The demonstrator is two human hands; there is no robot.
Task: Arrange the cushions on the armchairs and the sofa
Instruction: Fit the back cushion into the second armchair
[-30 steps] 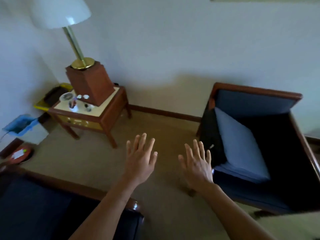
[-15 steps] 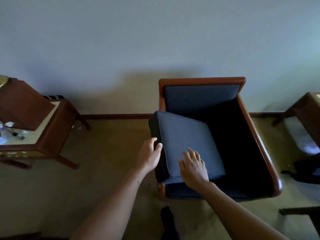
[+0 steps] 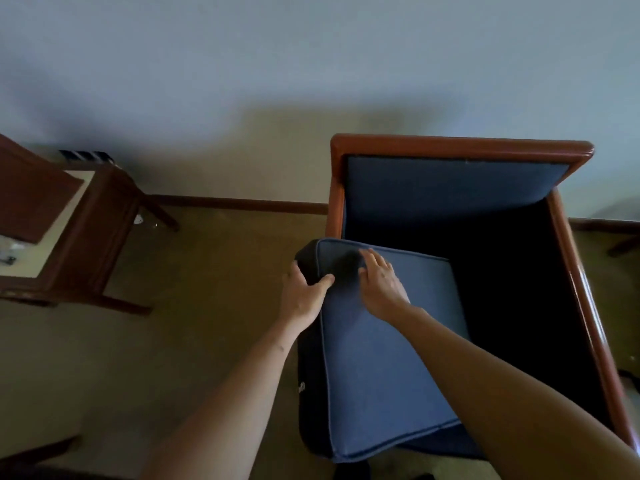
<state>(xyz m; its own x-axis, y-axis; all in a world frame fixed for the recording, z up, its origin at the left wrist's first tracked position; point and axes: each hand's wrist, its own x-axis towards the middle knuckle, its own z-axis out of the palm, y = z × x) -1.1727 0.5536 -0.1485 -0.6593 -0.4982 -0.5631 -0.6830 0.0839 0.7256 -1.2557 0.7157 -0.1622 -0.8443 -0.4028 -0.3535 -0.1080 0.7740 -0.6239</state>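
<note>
Here the left hand (image 3: pixel 304 292) grips the tilted cushion's (image 3: pixel 384 348) corner, the right hand (image 3: pixel 381 282) flat on top; next, seat it level in the armchair (image 3: pixel 460 147).

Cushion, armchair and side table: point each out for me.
cushion (image 3: pixel 391 368), head view, middle of its blue top face
armchair (image 3: pixel 460 145), head view, wooden top rail
side table (image 3: pixel 100 233), head view, brown side panel

cushion (image 3: pixel 381 368) in armchair (image 3: pixel 460 147), side table (image 3: pixel 100 216) left

A plain pale wall (image 3: pixel 311 64) meets tan carpeted floor (image 3: pixel 214 289) at a dark wooden baseboard (image 3: pixel 235 203). A dark reddish wooden side table (image 3: pixel 93 237) with a cream top stands at left, dimly lit.
</note>
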